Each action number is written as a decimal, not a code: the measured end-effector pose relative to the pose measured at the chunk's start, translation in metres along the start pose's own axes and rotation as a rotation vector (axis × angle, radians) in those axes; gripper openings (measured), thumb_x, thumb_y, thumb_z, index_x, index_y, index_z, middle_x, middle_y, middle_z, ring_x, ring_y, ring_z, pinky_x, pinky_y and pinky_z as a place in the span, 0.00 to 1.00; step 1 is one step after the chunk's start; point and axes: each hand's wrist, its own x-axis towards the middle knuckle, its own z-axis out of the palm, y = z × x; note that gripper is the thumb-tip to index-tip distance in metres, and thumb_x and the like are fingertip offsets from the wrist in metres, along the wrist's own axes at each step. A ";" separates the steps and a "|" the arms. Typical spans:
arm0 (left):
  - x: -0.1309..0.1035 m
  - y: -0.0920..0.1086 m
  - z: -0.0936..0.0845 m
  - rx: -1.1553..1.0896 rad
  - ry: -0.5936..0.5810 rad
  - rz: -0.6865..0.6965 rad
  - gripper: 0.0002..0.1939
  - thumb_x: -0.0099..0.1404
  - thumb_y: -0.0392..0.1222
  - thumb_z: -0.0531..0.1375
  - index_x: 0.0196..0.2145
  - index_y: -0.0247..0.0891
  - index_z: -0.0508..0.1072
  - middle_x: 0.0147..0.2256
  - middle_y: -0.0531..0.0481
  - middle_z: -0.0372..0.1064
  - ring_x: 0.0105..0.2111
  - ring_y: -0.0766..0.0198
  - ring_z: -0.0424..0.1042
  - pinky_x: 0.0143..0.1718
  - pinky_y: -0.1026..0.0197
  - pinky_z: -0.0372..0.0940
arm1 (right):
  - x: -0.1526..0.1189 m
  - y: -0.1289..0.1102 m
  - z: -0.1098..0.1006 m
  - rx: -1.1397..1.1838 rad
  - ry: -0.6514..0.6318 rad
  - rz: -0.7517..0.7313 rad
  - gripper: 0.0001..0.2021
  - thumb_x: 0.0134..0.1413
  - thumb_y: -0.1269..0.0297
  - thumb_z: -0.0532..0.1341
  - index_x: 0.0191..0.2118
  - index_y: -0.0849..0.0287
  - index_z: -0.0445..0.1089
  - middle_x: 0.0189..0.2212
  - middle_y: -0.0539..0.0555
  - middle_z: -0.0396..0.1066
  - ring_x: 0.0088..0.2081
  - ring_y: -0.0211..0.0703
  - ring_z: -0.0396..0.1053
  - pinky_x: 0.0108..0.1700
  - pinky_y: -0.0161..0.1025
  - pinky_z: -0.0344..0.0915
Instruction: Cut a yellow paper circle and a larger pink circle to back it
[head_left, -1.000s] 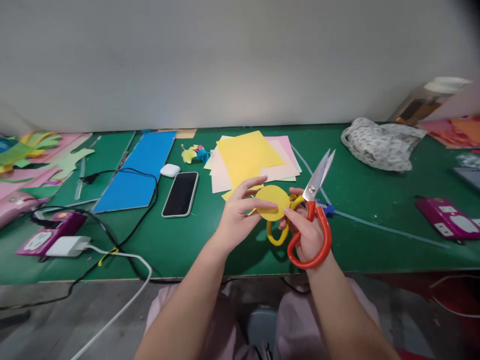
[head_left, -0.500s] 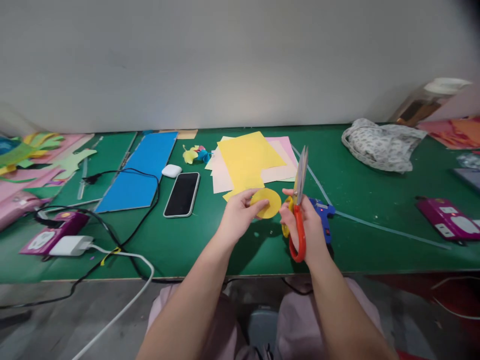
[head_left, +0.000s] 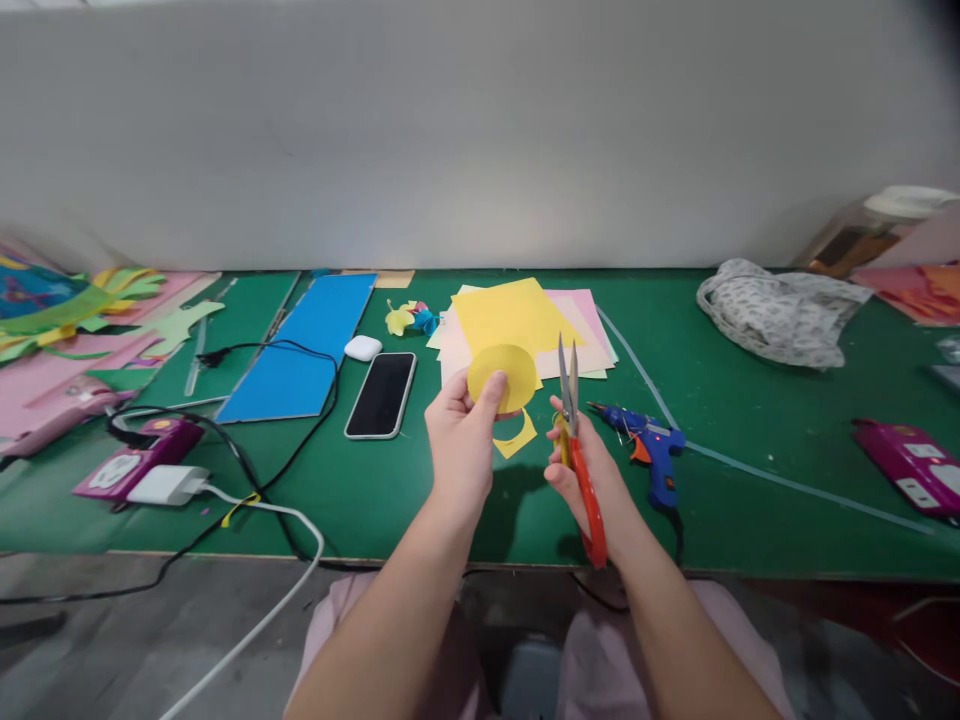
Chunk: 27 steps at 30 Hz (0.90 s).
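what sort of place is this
Probably a papercraft workspace: on the green tabletop lie a blue glue gun with an orange trigger and a loose stack of yellow and pink paper sheets, and the right hand holds red-and-yellow-handled metal scissors.

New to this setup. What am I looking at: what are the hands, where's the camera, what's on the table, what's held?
No machine here: these are a person's two bare hands, seen by one camera worn on the head, looking forward and down. The left hand holds a round yellow disc, thumb on top. The right hand holds scissors, blades slightly apart and pointing away from the person. On the green table are layered paper sheets and a yellow scrap with a curved cut. Left of them lie a phone and a blue board; right, a blue glue gun and patterned cloth.
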 end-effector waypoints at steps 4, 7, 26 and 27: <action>-0.006 0.003 0.005 0.000 0.011 0.035 0.11 0.56 0.48 0.67 0.34 0.38 0.77 0.30 0.52 0.74 0.29 0.67 0.73 0.27 0.68 0.69 | -0.005 -0.003 0.004 0.070 -0.045 0.017 0.40 0.50 0.31 0.53 0.63 0.51 0.54 0.46 0.59 0.63 0.44 0.50 0.67 0.46 0.48 0.68; -0.008 0.001 0.008 -0.001 -0.009 0.049 0.09 0.57 0.47 0.67 0.32 0.39 0.77 0.28 0.54 0.73 0.27 0.69 0.72 0.28 0.68 0.70 | -0.005 -0.005 0.004 0.091 -0.076 0.016 0.42 0.47 0.28 0.51 0.62 0.51 0.54 0.45 0.59 0.64 0.44 0.51 0.67 0.46 0.48 0.68; -0.002 0.007 -0.002 0.201 -0.167 0.062 0.13 0.54 0.41 0.69 0.39 0.40 0.78 0.33 0.52 0.77 0.31 0.67 0.75 0.33 0.67 0.71 | -0.005 -0.007 -0.004 0.024 -0.085 0.020 0.43 0.46 0.27 0.49 0.61 0.52 0.57 0.44 0.60 0.67 0.41 0.52 0.70 0.46 0.50 0.69; -0.001 0.008 -0.003 0.211 -0.170 0.067 0.13 0.54 0.41 0.69 0.39 0.40 0.78 0.34 0.52 0.77 0.32 0.67 0.75 0.33 0.67 0.71 | -0.005 -0.006 -0.004 0.020 -0.081 0.016 0.44 0.46 0.27 0.49 0.61 0.52 0.57 0.44 0.60 0.67 0.40 0.52 0.70 0.46 0.50 0.70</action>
